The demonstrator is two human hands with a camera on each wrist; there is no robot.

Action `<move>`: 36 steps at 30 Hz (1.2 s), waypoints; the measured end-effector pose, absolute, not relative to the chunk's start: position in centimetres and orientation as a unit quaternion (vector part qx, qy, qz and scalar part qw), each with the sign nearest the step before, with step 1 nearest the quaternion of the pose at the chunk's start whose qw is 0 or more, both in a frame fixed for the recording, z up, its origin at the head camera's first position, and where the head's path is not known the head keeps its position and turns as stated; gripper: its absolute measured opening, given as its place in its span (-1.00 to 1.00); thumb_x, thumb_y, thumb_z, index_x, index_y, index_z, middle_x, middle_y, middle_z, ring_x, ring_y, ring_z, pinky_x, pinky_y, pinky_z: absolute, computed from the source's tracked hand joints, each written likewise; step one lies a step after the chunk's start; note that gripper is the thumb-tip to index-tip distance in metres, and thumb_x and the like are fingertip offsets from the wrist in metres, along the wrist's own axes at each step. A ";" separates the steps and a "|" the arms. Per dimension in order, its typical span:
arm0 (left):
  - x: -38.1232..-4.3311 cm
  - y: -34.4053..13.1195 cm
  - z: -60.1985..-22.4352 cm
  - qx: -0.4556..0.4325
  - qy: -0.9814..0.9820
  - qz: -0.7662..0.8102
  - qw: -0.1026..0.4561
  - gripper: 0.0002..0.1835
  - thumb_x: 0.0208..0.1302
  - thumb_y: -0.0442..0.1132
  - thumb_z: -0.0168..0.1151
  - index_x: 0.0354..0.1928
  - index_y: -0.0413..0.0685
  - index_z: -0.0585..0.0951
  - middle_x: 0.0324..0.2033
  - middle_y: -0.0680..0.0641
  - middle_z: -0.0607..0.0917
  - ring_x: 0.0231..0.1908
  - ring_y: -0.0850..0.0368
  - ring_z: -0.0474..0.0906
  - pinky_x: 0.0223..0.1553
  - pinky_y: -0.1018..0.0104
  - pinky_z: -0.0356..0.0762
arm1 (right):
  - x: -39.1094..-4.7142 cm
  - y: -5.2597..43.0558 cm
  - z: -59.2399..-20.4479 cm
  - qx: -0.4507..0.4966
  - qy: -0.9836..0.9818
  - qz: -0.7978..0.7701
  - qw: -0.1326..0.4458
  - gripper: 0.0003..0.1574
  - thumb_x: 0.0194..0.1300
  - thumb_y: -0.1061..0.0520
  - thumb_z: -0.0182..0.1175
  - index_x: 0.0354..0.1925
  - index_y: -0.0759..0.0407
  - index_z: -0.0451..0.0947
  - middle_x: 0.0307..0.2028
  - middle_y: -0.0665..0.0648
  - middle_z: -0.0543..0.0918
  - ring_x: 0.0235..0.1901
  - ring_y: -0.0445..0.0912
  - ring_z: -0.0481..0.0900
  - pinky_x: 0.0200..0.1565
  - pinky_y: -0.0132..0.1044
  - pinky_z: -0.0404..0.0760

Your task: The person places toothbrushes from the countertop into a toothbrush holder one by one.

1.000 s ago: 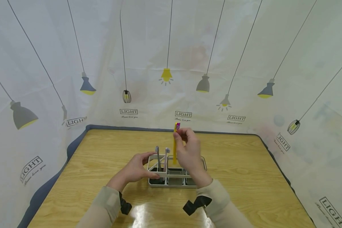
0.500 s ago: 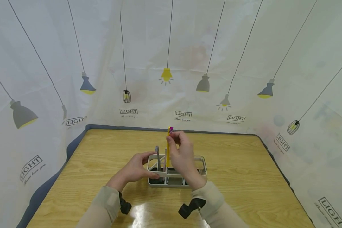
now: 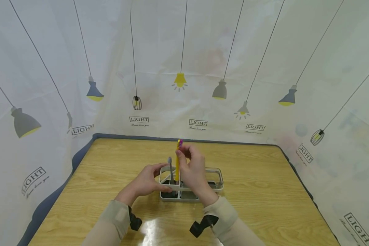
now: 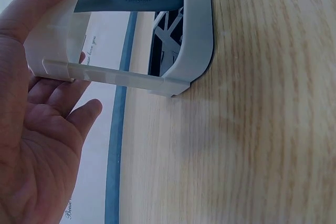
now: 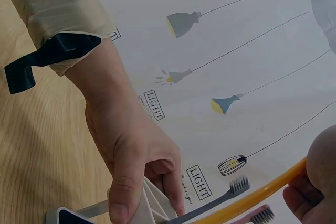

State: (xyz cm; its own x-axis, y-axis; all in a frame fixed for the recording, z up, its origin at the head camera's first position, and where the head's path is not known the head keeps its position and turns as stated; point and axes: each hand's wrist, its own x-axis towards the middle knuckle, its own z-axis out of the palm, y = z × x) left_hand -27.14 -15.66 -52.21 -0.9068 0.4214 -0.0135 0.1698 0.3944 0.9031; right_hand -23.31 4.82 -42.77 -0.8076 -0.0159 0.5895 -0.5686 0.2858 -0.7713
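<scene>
A white toothbrush holder (image 3: 175, 187) with divided compartments stands on the table. My left hand (image 3: 146, 179) grips the upper rail at its left end, thumb in front and fingers behind, as the left wrist view also shows. My right hand (image 3: 193, 169) pinches a yellow toothbrush (image 3: 177, 160) with purple bristles just below its head. That brush is upright, its lower end down at the holder's left part. Beside it a grey toothbrush (image 3: 171, 169) stands in the left compartment. A pink toothbrush (image 5: 257, 216) appears in the right wrist view; the yellow brush and right hand hide it from the head.
The wooden table (image 3: 258, 191) has a dark blue edge strip at the back. Behind it hangs a white sheet (image 3: 160, 44) printed with lamps. Black devices sit on both wrists, the right one (image 3: 203, 225) close above the table's front.
My right hand has moved left and slightly down with the yellow toothbrush, from over the holder's middle to its left part. My left hand has stayed on the holder.
</scene>
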 end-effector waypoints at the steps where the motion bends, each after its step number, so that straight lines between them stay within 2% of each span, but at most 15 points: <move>1: -27.1 -15.7 -52.2 0.178 0.828 0.518 0.120 0.08 -0.14 0.11 0.80 0.49 0.07 0.50 0.40 -0.01 0.54 0.43 -0.13 0.42 0.43 -0.14 0.36 | -23.3 4.8 -42.9 0.191 -0.766 0.564 0.243 -0.93 0.51 0.32 0.28 -0.10 0.34 0.61 -0.23 0.17 0.68 -0.20 -0.02 0.68 -0.03 -0.11 0.75; 14: -27.0 -15.7 -52.1 0.181 0.830 0.515 0.114 0.08 -0.15 0.12 0.80 0.47 0.04 0.51 0.39 -0.05 0.55 0.44 -0.12 0.41 0.44 -0.12 0.34 | -23.1 4.7 -44.9 0.204 -0.768 0.552 0.252 -0.94 0.46 0.38 0.30 -0.15 0.29 0.62 -0.25 0.07 0.66 -0.23 -0.06 0.65 -0.06 -0.18 0.74; 19: -27.0 -15.8 -52.1 0.184 0.826 0.519 0.117 0.07 -0.14 0.10 0.80 0.47 0.04 0.51 0.37 -0.02 0.57 0.43 -0.10 0.42 0.43 -0.12 0.35 | -23.0 4.7 -45.5 0.218 -0.765 0.548 0.259 -0.89 0.43 0.40 0.33 -0.18 0.24 0.63 -0.27 0.08 0.68 -0.27 -0.08 0.67 -0.14 -0.21 0.76; 23: -27.1 -15.8 -52.1 0.186 0.825 0.520 0.116 0.06 -0.12 0.07 0.80 0.48 0.03 0.51 0.38 -0.03 0.56 0.44 -0.10 0.41 0.44 -0.12 0.34 | -22.7 4.8 -46.0 0.224 -0.755 0.555 0.266 -0.89 0.39 0.42 0.36 -0.22 0.26 0.66 -0.30 0.10 0.72 -0.30 -0.06 0.71 -0.26 -0.24 0.78; 28: -27.2 -15.8 -52.2 0.189 0.824 0.521 0.117 0.06 -0.11 0.07 0.80 0.48 0.02 0.49 0.40 -0.09 0.53 0.45 -0.15 0.39 0.44 -0.13 0.34 | -22.7 5.2 -46.4 0.231 -0.759 0.539 0.284 -0.95 0.40 0.35 0.39 -0.26 0.31 0.70 -0.32 0.10 0.76 -0.31 -0.06 0.74 -0.23 -0.24 0.78; 32: -27.2 -15.8 -52.2 0.194 0.817 0.530 0.120 0.04 -0.08 0.03 0.80 0.48 0.00 0.49 0.38 -0.07 0.55 0.44 -0.18 0.40 0.42 -0.15 0.37 | -22.8 5.5 -47.5 0.232 -0.769 0.526 0.279 -0.85 0.45 0.26 0.39 -0.26 0.36 0.71 -0.30 0.13 0.77 -0.31 -0.05 0.75 -0.22 -0.23 0.78; 36: -27.2 -15.8 -52.3 0.200 0.811 0.536 0.119 0.03 -0.06 0.01 0.79 0.48 -0.01 0.49 0.36 -0.07 0.56 0.45 -0.20 0.39 0.42 -0.15 0.37 | -22.7 5.5 -48.6 0.217 -0.775 0.528 0.273 -0.94 0.39 0.34 0.41 -0.27 0.31 0.71 -0.31 0.13 0.76 -0.32 -0.07 0.74 -0.22 -0.24 0.78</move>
